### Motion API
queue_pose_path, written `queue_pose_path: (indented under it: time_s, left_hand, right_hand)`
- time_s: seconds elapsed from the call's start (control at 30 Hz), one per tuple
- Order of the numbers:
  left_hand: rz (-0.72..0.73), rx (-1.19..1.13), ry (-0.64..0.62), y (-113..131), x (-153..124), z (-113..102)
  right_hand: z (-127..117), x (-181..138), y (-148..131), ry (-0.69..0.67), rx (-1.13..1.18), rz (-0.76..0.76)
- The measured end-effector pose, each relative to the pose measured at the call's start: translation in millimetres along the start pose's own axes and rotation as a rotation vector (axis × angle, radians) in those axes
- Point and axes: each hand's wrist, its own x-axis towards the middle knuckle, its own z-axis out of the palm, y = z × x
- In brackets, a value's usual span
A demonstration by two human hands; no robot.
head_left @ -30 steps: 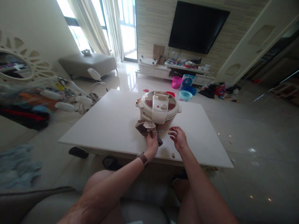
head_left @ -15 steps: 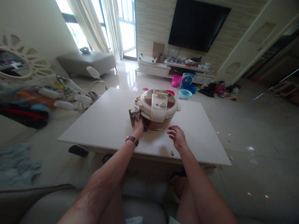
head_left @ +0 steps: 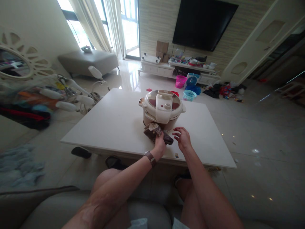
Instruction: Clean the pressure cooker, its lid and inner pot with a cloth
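Observation:
A cream and brown electric pressure cooker with its lid on stands upright on the white table. In front of its base, a bunched brown patterned cloth is gripped by my left hand, which wears a watch at the wrist. The cloth covers part of the cooker's lower front; whether it touches the cooker I cannot tell. Just right of the cloth, my right hand is held with fingers apart and slightly curled, holding nothing. A small sticker-like figure lies near the table's front edge.
Beyond the table, a light blue basket and a pink basket stand on the floor before a white TV cabinet. White lamp-like arms with cables stand at the left. A grey bench is by the window.
My left hand has carried the cloth from the cooker's left side rightward and nearer to me, in front of the base. My right hand has hardly moved.

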Motion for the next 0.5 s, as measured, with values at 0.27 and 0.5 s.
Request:
queue_pose_path:
  time_s: [0.27,0.5]
  left_hand:
    - [-0.003,-0.116,0.178,50.6,28.5,6.1]
    - [-0.06,-0.121,0.109,66.6,26.5,10.7]
  right_hand:
    - [-1.1,0.3,0.8,-0.002,-0.027,0.009]
    - [1.5,-0.8,-0.4,0.002,-0.024,0.015]
